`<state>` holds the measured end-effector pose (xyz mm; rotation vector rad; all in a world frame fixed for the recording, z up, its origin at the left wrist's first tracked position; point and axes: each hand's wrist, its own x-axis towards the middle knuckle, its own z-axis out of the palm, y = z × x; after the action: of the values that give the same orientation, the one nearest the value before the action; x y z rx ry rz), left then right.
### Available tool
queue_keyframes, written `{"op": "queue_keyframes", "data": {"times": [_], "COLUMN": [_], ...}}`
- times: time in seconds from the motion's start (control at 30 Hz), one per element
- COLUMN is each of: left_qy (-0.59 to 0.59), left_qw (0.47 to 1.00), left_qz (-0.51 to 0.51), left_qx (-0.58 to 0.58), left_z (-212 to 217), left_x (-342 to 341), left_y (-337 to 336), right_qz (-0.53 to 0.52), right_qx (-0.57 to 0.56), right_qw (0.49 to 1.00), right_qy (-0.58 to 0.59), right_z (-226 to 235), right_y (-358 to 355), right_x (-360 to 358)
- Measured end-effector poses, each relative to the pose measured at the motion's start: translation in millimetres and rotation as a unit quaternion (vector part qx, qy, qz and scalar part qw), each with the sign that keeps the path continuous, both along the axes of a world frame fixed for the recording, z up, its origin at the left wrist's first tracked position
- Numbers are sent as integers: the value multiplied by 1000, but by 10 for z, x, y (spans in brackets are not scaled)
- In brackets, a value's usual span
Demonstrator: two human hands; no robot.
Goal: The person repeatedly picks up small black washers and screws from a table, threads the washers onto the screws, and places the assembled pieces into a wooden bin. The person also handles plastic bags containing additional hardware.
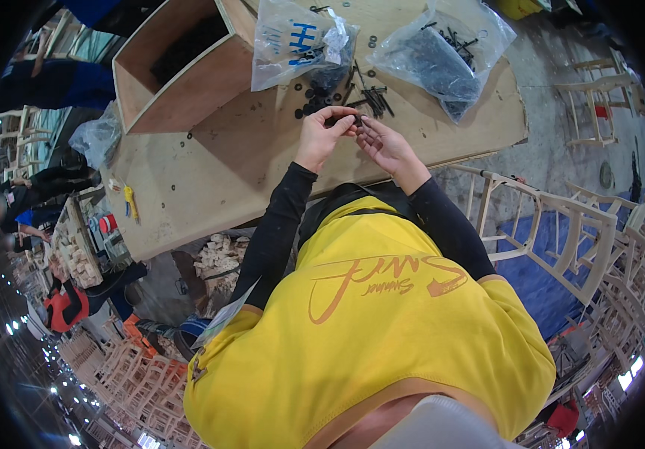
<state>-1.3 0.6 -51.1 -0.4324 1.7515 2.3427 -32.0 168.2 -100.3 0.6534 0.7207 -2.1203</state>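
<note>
My left hand [325,136] and my right hand [387,147] meet above the near edge of the wooden table. The fingertips of both are closed on one small dark fastener [359,120]; fingers cover most of it, so its exact kind cannot be made out. Just beyond the left hand lies a loose cluster of black washers [317,100]. Dark bolts [375,99] are scattered past the fingertips. Behind them stand a clear plastic bag with blue marks [281,45] and, farther right, a second clear bag [442,63] holding dark hardware.
An open plywood box [180,90] with dark contents sits at the table's far left. A yellow-handled tool [131,203] lies near the left edge of the table [210,179]. Wooden chair frames [539,217] stand on the right. Other people [68,303] are off to the left.
</note>
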Motion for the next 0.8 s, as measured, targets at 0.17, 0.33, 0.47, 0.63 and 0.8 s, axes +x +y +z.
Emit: {"op": "queue_keyframes", "data": {"times": [0.17,0.33,0.47,0.63,0.8], "left_qy": [3,74,136,197,293], "left_qw": [999,990,947,903,789], "left_qz": [-2,28,41,74,202], "left_qx": [-36,-120,-287,-375,-500], "left_z": [-26,-82,35,230,758], "left_x": [-12,-10,-10,-20,-347], "left_y": [-13,6,22,-15,-578], "right_qz": [-6,1,22,136,126], "right_qx": [1,0,-10,19,384], "right_qw": [1000,1000,1000,991,863], "right_qy": [-2,-8,-8,3,304], "right_z": [93,110,101,265,-115], "right_y": [-18,-26,-4,1,94], "right_x": [-3,-10,-17,-16,-161]}}
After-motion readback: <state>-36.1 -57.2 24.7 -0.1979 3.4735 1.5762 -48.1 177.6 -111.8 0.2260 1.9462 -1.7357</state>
